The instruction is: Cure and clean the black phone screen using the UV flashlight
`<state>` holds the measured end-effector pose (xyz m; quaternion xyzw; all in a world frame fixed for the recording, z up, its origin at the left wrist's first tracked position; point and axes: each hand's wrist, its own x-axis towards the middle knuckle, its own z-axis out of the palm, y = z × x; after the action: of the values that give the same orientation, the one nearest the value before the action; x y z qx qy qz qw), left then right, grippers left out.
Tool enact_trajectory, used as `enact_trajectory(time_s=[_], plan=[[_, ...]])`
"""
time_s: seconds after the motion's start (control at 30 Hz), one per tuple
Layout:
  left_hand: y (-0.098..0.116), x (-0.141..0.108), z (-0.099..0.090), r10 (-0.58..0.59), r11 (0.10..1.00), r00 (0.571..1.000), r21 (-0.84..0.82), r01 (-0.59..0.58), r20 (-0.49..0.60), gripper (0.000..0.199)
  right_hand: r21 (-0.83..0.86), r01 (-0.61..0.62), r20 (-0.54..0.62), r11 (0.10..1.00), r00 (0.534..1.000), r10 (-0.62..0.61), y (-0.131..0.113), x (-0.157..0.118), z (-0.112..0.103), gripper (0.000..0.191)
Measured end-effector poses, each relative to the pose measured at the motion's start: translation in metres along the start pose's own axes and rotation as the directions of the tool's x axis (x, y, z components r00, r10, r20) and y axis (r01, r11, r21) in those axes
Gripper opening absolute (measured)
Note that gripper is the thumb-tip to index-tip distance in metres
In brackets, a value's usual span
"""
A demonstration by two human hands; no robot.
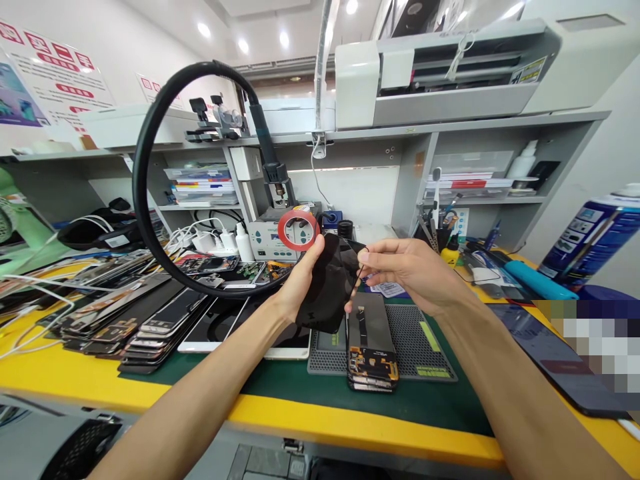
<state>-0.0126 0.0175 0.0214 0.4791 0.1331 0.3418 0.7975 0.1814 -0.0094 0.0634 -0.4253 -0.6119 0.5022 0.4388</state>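
Observation:
Raised above the mat, a dark glossy phone screen [327, 287] is gripped by my left hand [303, 267], with the thumb along its near left edge and fingertips showing at its right side. My right hand [395, 263] pinches a thin black strip at the screen's upper right edge. Below them, a stack of phone screens [373, 333] with orange flex parts lies on the grey perforated mat [420, 343]. A roll of red tape [299, 229] stands just behind my left thumb.
Stacked phone parts [165, 320] and white-framed tablets [215, 327] lie to the left. A black hose [143, 167] loops overhead. On the right are a large phone [555, 353], a blue tube [540, 280] and a spray can [590, 233]. The yellow table edge [320, 423] runs in front.

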Motion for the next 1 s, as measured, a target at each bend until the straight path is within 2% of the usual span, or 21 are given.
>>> enact_trajectory(time_s=[0.53,1.0], plan=[[-0.0006,-0.0009,-0.0017,-0.018,0.997,0.999,-0.071,0.016,-0.031,0.068,0.001,-0.003,-0.001,1.000,1.000,0.003,-0.0030,-0.0005,0.0016,0.026],[-0.0015,-0.0016,0.0006,-0.006,0.996,0.999,-0.085,0.002,-0.049,0.066,0.018,-0.007,0.009,1.000,1.000,0.007,-0.0032,-0.0007,0.0017,0.035]])
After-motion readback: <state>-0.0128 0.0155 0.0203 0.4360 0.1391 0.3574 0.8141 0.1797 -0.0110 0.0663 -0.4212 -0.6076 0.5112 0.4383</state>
